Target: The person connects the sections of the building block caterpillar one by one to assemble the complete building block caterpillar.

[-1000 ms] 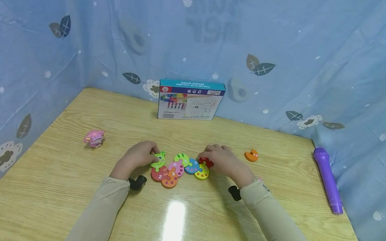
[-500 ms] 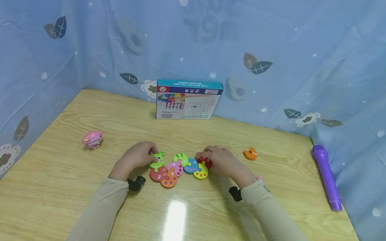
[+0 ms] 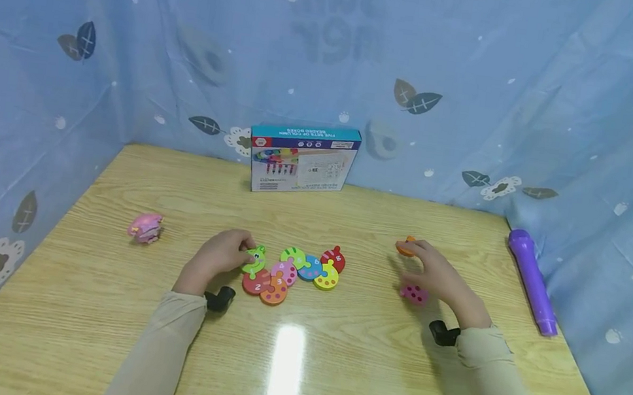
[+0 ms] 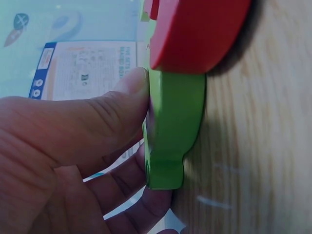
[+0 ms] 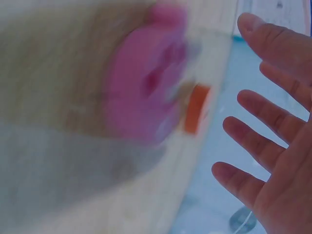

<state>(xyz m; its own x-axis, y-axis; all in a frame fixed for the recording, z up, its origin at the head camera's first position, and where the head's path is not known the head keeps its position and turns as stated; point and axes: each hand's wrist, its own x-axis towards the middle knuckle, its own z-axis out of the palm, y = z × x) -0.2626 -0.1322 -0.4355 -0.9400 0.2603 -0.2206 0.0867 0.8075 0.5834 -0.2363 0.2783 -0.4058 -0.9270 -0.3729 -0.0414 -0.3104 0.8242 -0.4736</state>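
Note:
A chain of interlocked, numbered caterpillar puzzle pieces lies on the table. My left hand (image 3: 219, 257) pinches its green head piece (image 3: 255, 258) at the left end; in the left wrist view the thumb presses that green head (image 4: 176, 112), fingers against its edge. From there the chain bends through a red piece (image 3: 255, 282), an orange piece (image 3: 274, 292) and others to the dark red piece (image 3: 334, 259) at the right end. My right hand (image 3: 444, 280), fingers spread, hovers by a loose pink piece (image 3: 414, 294) and a loose orange piece (image 3: 405, 252), which the fingers partly cover.
A cardboard box (image 3: 304, 163) stands at the back of the table (image 3: 354, 373). A pink toy figure (image 3: 145, 228) sits at left, and a purple microphone (image 3: 531, 282) lies along the right edge. Blue curtain (image 3: 335, 42) encloses the sides and back.
My right hand has left the dark red piece and moved right, toward the loose pink and orange pieces, its fingers now spread. My left hand stays at the green head.

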